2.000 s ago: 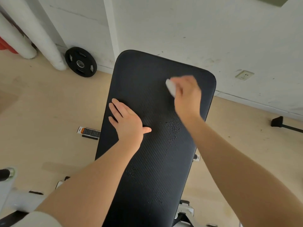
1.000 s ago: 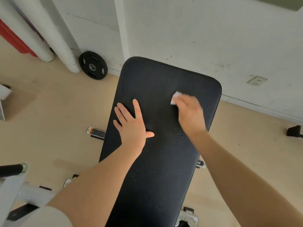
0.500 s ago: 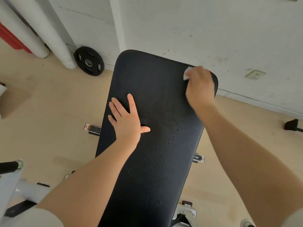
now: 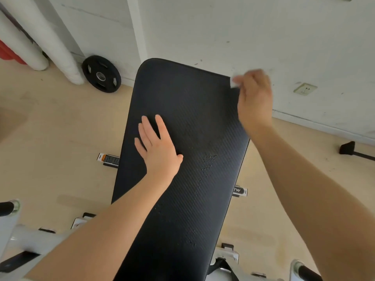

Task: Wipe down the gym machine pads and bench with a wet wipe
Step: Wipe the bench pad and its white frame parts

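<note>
wet wipe [image 4: 233,83]: small white wad, sitting right at the far right corner of the bench pad. It's blurry, so no telling how it's folded.
wipe vs earlier: two seconds ago it was mid-pad on the right half, a second ago a bit nearer to me, half a second ago up by the far right corner, and now it's out at the very corner edge, partly hanging past it.
right hand [image 4: 253,98]: fingers curled round the wipe, pinching it at the fingertips, pressed against that far right corner. It's smeared with motion blur.
left hand [image 4: 157,148]: flat on the pad, fingers straight and slightly spread, palm down near the left edge about halfway along. Holding nothing, just resting on it. Pretty much the same spot as in all the earlier frames.
bench [image 4: 182,179]: long black ribbed pad, long axis running from me away toward the wall, far end leaning a touch to the right. Rounded far corners. A patch of small droplets shows right of the middle, more down toward the near end.
writing: a tag sticking out under the right edge [image 4: 239,191] reads "TW", rest is hidden under the pad. A sticker on the frame under the left edge [image 4: 108,159] has an orange bit and fine print, too small to read.
floor stuff: black weight plate [image 4: 101,74] leaning against the white wall beyond the far left corner, white pipes [image 4: 52,43] left of it, wall socket [image 4: 304,89] off to the right.
</note>
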The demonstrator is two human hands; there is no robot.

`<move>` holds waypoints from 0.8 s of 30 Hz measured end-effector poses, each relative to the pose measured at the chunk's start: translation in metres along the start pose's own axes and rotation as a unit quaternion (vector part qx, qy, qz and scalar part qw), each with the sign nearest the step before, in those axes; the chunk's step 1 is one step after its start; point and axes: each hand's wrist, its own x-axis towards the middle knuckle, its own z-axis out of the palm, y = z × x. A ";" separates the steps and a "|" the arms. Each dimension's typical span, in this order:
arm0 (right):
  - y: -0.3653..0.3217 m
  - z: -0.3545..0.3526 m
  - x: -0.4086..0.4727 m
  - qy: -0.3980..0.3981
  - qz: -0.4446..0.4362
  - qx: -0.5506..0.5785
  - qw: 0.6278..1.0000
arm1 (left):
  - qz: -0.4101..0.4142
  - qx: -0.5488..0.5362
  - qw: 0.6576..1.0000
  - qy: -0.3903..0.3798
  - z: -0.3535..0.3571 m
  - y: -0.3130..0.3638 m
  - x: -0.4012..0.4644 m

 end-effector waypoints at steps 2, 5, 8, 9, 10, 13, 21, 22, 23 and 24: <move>0.002 0.010 0.010 -0.015 0.033 0.003 0.999 | -0.015 -0.013 1.000 -0.019 0.005 0.002 -0.004; 0.004 0.029 -0.028 -0.038 -0.032 0.016 0.999 | -0.008 0.006 0.999 -0.042 0.008 -0.002 -0.008; 0.005 0.032 -0.097 -0.117 -0.085 0.024 0.989 | -0.001 0.032 0.998 -0.055 0.008 0.002 -0.009; 0.005 0.030 -0.116 -0.142 -0.105 0.028 0.984 | -0.005 0.038 0.998 -0.057 0.008 0.005 -0.010; 0.008 0.029 -0.131 -0.164 -0.129 0.031 0.978 | -0.009 0.043 0.997 -0.059 0.008 0.009 -0.009; 0.015 0.022 -0.120 -0.174 -0.167 0.037 0.970 | -0.020 0.045 0.997 -0.063 0.010 0.014 -0.007; 0.044 0.002 0.004 -0.013 -0.038 -0.005 0.999 | -0.029 0.059 0.996 -0.068 0.010 0.013 -0.007; 0.044 0.005 -0.005 -0.021 -0.039 0.003 0.999 | -0.032 0.056 0.996 -0.068 0.010 0.015 -0.006; 0.042 0.009 -0.018 -0.028 -0.041 0.019 0.999 | -0.035 0.054 0.996 -0.067 0.010 0.015 -0.006; 0.039 0.010 -0.035 -0.039 -0.047 0.036 0.997 | -0.039 0.051 0.996 -0.066 0.010 0.016 -0.005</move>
